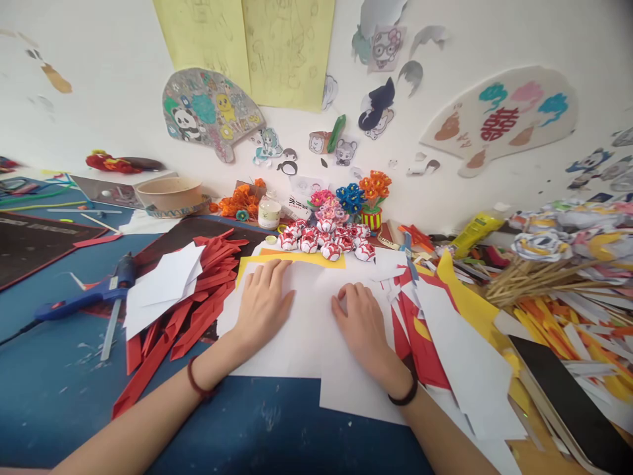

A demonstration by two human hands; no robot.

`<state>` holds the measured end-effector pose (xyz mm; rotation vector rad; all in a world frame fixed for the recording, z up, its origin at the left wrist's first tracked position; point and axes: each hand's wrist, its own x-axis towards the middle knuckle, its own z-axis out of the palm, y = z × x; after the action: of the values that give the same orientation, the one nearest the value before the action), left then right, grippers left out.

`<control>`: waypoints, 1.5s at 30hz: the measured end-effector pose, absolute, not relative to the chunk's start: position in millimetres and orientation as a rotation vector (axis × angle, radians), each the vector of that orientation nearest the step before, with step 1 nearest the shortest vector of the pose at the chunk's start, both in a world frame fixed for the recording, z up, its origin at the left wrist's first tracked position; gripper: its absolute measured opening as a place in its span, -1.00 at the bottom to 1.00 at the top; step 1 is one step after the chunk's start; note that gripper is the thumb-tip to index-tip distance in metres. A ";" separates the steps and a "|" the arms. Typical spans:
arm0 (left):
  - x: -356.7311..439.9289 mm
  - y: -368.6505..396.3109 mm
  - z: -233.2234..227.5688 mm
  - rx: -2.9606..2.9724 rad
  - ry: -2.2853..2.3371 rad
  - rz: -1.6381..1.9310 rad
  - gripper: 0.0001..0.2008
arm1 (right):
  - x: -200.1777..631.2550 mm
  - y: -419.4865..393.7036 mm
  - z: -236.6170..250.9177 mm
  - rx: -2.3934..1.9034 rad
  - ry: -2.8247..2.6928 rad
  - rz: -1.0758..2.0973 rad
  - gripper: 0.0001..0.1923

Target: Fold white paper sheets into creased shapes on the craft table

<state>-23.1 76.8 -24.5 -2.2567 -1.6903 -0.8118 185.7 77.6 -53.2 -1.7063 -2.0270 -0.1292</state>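
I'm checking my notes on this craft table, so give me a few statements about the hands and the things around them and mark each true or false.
1. Both hands lie flat on the white paper. True: left hand, right hand.
2. The blue glue gun is in the left hand. False: it lies on the table, apart from the hand.
3. Red paper strips lie left of the white paper. True.
4. Each wrist is bare. False: both wear a band.
5. The paper flowers stand by the wall. True.

Both hands, left hand [264, 305] and right hand [362, 323], press flat on white paper [306, 330].
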 end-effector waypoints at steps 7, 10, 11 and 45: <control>-4.2 65.3 -19.6 -2.431 -1.524 -0.708 -0.68 | 206.2 83.9 -53.1 -1.709 -1.878 0.257 -0.78; 2.5 63.5 -19.0 -2.633 -1.634 -0.696 -0.79 | 209.9 86.9 -44.2 -1.702 -1.816 0.434 -0.81; 4.6 63.4 -19.1 -2.688 -1.708 -0.715 -0.78 | 211.0 87.8 -40.5 -1.677 -1.788 0.530 -0.82; -0.5 58.0 -14.2 -3.309 -1.918 -1.260 -0.75 | 227.5 75.4 -11.5 -1.253 -1.524 1.763 -0.54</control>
<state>-0.5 58.0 -14.2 -3.3088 -1.9175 -1.2604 227.5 75.4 -11.5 -1.2530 -1.5237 1.7629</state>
